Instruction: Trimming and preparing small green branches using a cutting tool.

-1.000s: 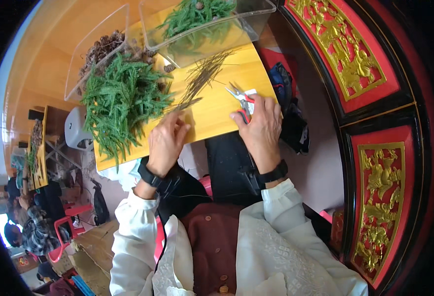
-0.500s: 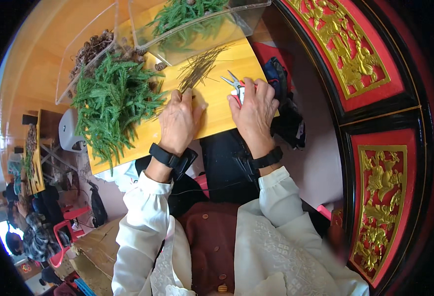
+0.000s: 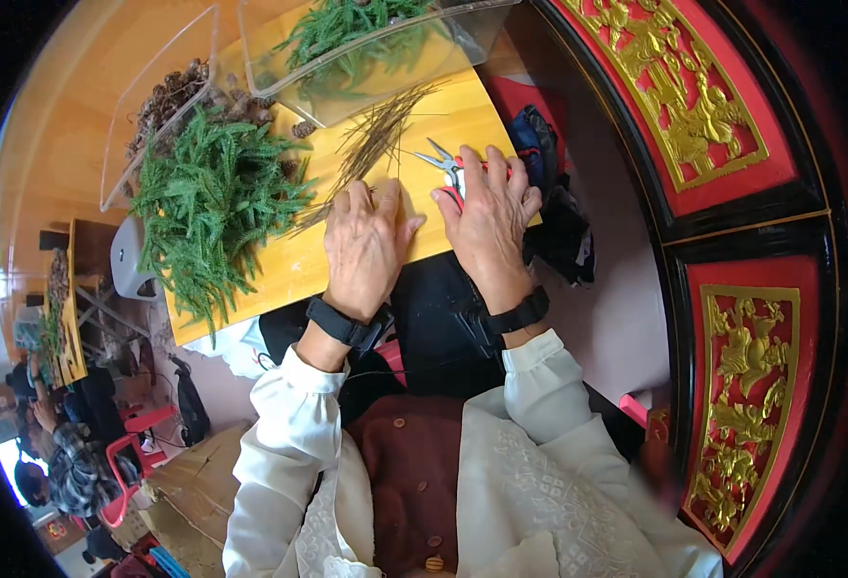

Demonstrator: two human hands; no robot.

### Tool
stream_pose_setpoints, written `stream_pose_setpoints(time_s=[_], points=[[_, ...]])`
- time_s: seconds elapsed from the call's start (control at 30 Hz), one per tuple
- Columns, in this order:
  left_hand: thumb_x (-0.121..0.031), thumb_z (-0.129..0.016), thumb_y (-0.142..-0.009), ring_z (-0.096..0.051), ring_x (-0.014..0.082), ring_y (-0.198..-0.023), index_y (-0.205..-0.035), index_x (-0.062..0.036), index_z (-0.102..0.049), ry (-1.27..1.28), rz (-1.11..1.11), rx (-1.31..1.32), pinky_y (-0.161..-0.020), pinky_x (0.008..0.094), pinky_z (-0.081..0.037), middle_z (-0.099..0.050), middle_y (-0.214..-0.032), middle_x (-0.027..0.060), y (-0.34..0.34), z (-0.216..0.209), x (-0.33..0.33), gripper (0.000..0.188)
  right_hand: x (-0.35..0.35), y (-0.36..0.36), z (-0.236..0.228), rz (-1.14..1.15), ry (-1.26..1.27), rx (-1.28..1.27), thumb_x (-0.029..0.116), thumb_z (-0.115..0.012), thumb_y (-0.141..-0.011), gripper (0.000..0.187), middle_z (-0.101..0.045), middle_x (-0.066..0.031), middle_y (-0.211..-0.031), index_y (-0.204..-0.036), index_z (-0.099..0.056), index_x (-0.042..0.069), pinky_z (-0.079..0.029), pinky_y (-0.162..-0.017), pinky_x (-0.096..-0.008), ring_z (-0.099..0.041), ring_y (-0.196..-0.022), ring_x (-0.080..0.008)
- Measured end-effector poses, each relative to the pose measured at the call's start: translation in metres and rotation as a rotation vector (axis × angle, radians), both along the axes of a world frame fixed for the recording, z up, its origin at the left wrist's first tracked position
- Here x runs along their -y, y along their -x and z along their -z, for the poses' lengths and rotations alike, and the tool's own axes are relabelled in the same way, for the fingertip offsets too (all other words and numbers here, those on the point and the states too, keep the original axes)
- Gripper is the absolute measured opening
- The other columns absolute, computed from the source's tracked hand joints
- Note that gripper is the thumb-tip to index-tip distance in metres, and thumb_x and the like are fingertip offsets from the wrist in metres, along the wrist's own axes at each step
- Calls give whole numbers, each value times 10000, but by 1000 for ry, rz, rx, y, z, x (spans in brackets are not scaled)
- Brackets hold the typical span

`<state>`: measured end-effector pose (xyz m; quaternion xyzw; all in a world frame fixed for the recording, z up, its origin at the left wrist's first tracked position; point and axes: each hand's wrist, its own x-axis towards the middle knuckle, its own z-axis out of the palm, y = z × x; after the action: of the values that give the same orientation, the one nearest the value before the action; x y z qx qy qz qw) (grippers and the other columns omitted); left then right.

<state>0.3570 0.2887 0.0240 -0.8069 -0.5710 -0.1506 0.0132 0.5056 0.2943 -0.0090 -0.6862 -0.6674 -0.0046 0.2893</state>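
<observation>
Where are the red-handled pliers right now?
In the head view, the red-handled pliers are at the right of the yellow tabletop, partly under the right hand.

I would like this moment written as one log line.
left hand: by near end of thin brown strands; right hand: spread over red-handled pliers; green sprigs: heaped left on table; pine cones: beyond sprigs

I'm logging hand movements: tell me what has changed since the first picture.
The left hand has moved right and forward, to the near part of the thin brown stems; whether it grips any is hidden. The right hand stays over the red-handled pliers. The green sprigs and pine cones lie as before.
</observation>
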Motion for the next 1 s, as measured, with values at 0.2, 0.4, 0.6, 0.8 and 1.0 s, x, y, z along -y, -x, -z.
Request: stream_pose_setpoints(time_s=[0.2, 0.4, 0.6, 0.8, 1.0], points=[[-353, -680, -786, -516, 302, -887, -1196, -61, -583, -21, 23, -4, -730, 387, -438, -506, -906, 141, -12, 17, 5, 513, 3, -10, 0, -6, -38, -5, 327, -707, -779, 556, -482, -190, -1239, -1242, -527, 76, -323, -867, -510, -393, -1188, -349], [-407, -669, -779, -496, 281, -880, -1221, -82, -578, -2, 34, -66, -727, 385, -414, -502, -910, 127, -19, 18, -3, 556, 4, -17, 0, -24, -32, -31, 334, -701, -788, 549, -480, -198, -1237, -1236, -531, 69, -325, -882, -498, -390, -1196, -354], [-398, -668, -773, -481, 255, -881, -1221, -99, -579, 34, 44, -145, -716, 361, -387, -488, -909, 98, -20, 22, 34, 545, 2, -21, 8, -31, -48, -59, 317, -699, -798, 522, -474, -205, -1242, -1224, -535, 62, -314, -910, -514, -379, -1210, -367], [-198, -651, -744, -491, 198, -852, -1132, -74, -620, -137, 129, -207, -695, 322, -375, -491, -865, 35, -9, 43, 46, 408, 4, -20, 12, -55, -69, -71, 306, -702, -797, 504, -476, -208, -1235, -1207, -544, 58, -315, -916, -509, -388, -1204, -363], [-144, -626, -670, -549, 147, -774, -988, -81, -686, -450, 243, -106, -665, 303, -363, -535, -800, -17, 4, 36, 55, 330, 7, -10, 5, -124, -118, -155, 245, -677, -825, 417, -515, -190, -1207, -1180, -570, 55, -350, -949, -458, -448, -1156, -356]])
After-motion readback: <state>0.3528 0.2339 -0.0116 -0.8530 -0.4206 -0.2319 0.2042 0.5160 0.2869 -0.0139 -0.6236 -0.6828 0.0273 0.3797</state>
